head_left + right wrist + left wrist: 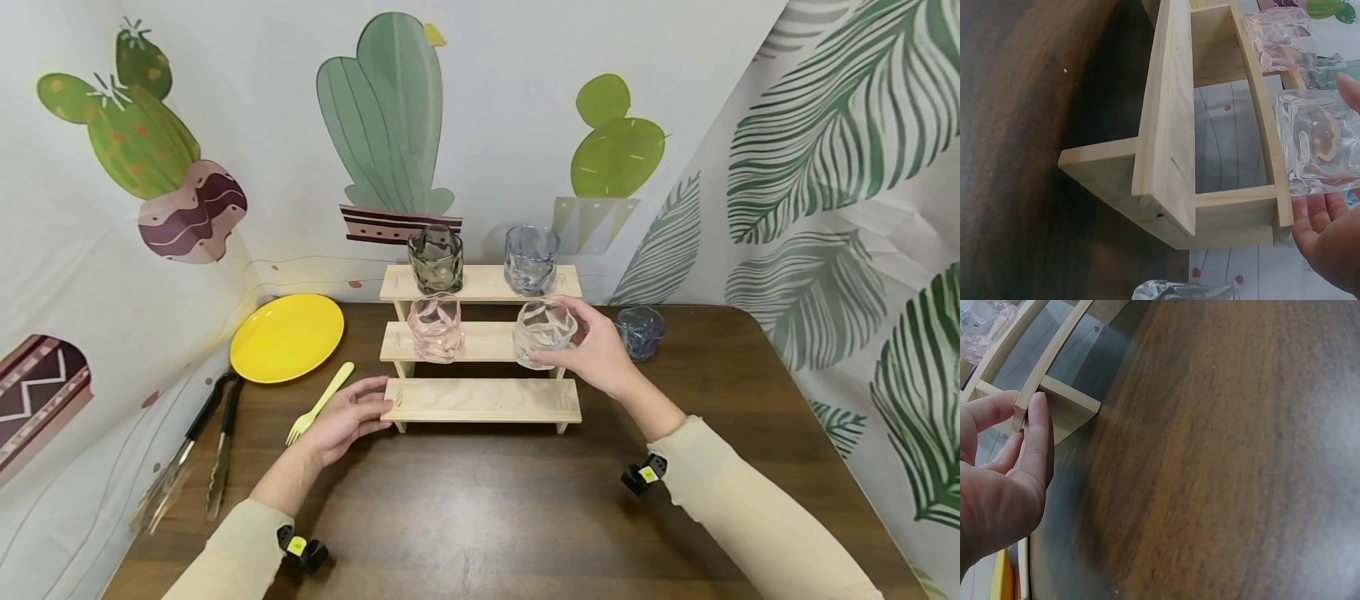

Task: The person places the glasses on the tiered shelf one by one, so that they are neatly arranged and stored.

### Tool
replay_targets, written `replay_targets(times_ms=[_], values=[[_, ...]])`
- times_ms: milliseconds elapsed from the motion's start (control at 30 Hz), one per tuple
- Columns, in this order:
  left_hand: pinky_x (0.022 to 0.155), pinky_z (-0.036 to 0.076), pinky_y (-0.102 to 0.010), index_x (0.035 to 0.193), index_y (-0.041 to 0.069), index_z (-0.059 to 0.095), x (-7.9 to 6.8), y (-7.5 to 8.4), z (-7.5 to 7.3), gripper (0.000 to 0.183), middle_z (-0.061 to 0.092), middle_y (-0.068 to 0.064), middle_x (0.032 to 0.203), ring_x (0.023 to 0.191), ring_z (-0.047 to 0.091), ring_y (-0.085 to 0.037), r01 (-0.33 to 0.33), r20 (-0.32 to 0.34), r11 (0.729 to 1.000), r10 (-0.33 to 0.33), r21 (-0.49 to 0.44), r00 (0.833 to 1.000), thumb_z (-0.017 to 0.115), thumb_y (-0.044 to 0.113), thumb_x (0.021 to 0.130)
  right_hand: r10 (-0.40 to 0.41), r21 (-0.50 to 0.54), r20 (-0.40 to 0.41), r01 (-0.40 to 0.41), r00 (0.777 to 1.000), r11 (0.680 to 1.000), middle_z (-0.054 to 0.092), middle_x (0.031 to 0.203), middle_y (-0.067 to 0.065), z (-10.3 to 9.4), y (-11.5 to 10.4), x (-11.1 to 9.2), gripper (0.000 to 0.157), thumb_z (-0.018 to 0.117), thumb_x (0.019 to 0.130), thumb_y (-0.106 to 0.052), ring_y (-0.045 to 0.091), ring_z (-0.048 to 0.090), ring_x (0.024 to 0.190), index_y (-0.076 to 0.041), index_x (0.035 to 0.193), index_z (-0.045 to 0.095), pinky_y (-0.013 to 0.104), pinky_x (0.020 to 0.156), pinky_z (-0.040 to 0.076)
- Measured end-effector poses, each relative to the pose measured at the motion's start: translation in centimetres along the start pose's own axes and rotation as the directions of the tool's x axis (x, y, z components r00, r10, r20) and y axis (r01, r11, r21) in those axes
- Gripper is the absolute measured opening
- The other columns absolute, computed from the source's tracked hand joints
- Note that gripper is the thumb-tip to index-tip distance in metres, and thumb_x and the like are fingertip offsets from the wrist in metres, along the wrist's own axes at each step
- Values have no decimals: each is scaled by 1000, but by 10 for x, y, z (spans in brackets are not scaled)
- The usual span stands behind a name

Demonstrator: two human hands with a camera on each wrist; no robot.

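A three-step wooden stand stands on the table. My left hand pinches the left end of its lowest board, with fingers above and below the wood in the left wrist view. On the middle step, my right hand grips a clear glass at its right side, the thumb at the front. A pink glass sits at the left of that same step. The top step bears a dark grey-green glass on the left and a pale blue glass on the right.
A dark blue glass stands on the table, right of the stand and behind my right hand. Left of the stand lie a yellow plate, a yellow-green fork and black-handled tongs. A patterned cloth hangs behind the table.
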State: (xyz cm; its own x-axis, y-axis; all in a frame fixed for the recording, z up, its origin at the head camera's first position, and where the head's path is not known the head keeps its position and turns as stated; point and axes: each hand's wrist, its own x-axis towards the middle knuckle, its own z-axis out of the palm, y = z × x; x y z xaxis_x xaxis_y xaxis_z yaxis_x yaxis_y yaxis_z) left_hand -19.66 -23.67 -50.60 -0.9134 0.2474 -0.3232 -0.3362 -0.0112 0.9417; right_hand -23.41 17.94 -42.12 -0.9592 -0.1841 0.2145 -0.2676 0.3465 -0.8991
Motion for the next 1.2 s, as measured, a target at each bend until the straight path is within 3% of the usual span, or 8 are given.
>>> replay_targets(times_ms=[100,300,500,667,1200], values=[[88,60,-34,156,-5,32,-1,0,0,65,57,-20,130,101,68,-19,0,0,1000,0,-6,1000,66,5,101,15,16,11,-15,1000,1000,56,135,15,3,0,4,88,96,72,-8,26,49,84,-6,149,51,27,69,43],[88,60,-34,156,-5,32,0,0,0,65,58,-19,129,101,68,-19,-1,2,1000,1,-7,1000,66,5,101,9,7,7,-9,1000,1000,56,135,7,7,0,6,87,98,72,-20,23,47,79,-16,148,55,26,66,43],[88,60,-34,156,-5,32,-1,1,-1,65,58,-20,130,101,68,-19,-1,1,1000,1,-7,1000,65,4,101,-8,47,-14,8,1000,999,58,137,6,11,-2,7,88,99,72,-22,26,58,99,-14,147,55,36,86,52],[89,60,-34,156,-5,32,-1,1,0,65,58,-20,130,101,68,-19,1,2,1000,-1,-8,1000,66,5,101,-18,105,-39,22,999,994,58,140,8,13,0,7,87,98,73,-17,27,59,122,-11,147,53,46,106,49],[88,60,-34,156,-5,32,-1,1,0,65,56,-21,130,101,68,-19,-3,1,1000,3,-4,1000,65,4,101,-61,188,-78,75,995,979,58,141,14,9,5,0,84,93,76,-4,29,56,129,-4,148,50,37,106,50]])
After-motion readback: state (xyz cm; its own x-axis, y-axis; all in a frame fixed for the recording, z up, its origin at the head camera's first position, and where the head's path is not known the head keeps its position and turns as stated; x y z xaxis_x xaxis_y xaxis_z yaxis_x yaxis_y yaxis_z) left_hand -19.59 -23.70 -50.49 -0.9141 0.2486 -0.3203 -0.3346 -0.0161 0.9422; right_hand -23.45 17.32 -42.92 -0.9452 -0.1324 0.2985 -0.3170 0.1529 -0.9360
